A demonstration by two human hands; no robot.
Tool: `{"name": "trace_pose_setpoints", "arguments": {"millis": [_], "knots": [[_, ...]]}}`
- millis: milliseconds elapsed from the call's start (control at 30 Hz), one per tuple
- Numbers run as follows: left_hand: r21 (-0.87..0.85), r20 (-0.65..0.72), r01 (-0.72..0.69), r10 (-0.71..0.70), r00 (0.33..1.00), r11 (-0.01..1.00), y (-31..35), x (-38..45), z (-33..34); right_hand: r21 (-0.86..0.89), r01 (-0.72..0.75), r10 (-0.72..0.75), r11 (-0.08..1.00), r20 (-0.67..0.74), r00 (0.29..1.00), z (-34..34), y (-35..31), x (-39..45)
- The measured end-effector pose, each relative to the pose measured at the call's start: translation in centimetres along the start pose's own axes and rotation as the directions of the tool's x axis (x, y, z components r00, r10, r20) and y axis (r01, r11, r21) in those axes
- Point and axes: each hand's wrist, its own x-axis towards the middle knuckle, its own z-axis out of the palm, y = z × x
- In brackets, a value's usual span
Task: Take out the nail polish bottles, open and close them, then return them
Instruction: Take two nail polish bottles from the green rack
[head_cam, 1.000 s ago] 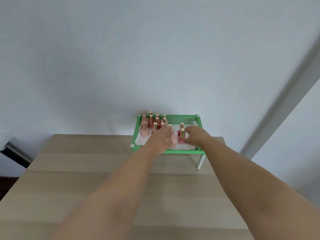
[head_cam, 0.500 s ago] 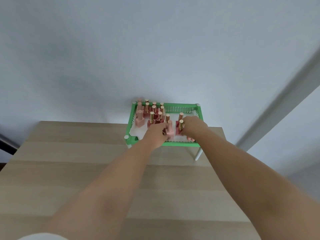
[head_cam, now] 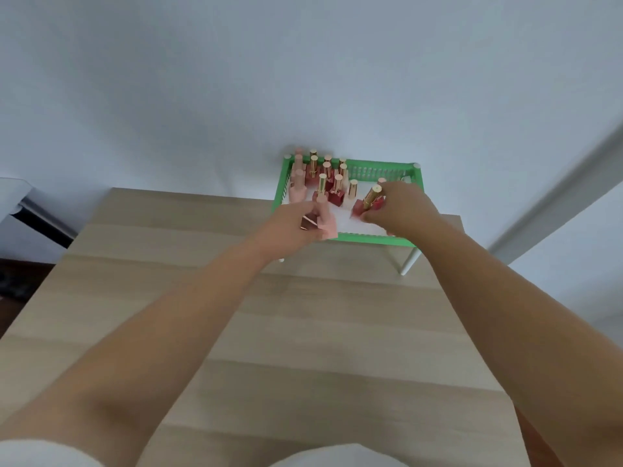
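Note:
A green rack (head_cam: 418,183) on white legs stands at the far edge of the wooden table, against the wall. Several nail polish bottles (head_cam: 325,178) with gold caps stand in its left half, pink and red. My left hand (head_cam: 296,227) is at the rack's front rim, shut on a pale pink bottle (head_cam: 328,220) lifted and tilted. My right hand (head_cam: 401,207) grips a red bottle (head_cam: 365,203) with a gold cap, tilted above the rack's white floor.
The light wooden table (head_cam: 303,332) stretches toward me. A grey wall is behind the rack. A white post (head_cam: 556,203) slants at the right. A white and dark object (head_cam: 20,203) sits off the table's left side.
Both hands have closed on a bottle each and lifted them from the rack. The left hand has drawn back to the front rim. The camera has tilted down.

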Motion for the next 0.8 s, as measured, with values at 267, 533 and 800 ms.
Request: {"name": "trace_pose_setpoints", "arguments": {"millis": [267,533,800], "knots": [[0.001,0.059,0.186,-0.186,0.981,0.983,-6.2,-6.1,0.9,0.153,0.061,-0.069,0.986,0.048,0.996,7.7,-0.4,-4.9],[-0.111,0.102,0.313,-0.302,0.948,0.943,-11.2,-8.6,4.5,0.100,-0.047,0.012,0.994,0.321,0.947,15.8,1.3,-6.1],[-0.085,0.084,0.352,-0.345,0.935,0.932,-13.2,-8.9,5.8,0.057,-0.005,-0.015,0.998,0.344,0.939,18.0,2.1,-6.2]]}}
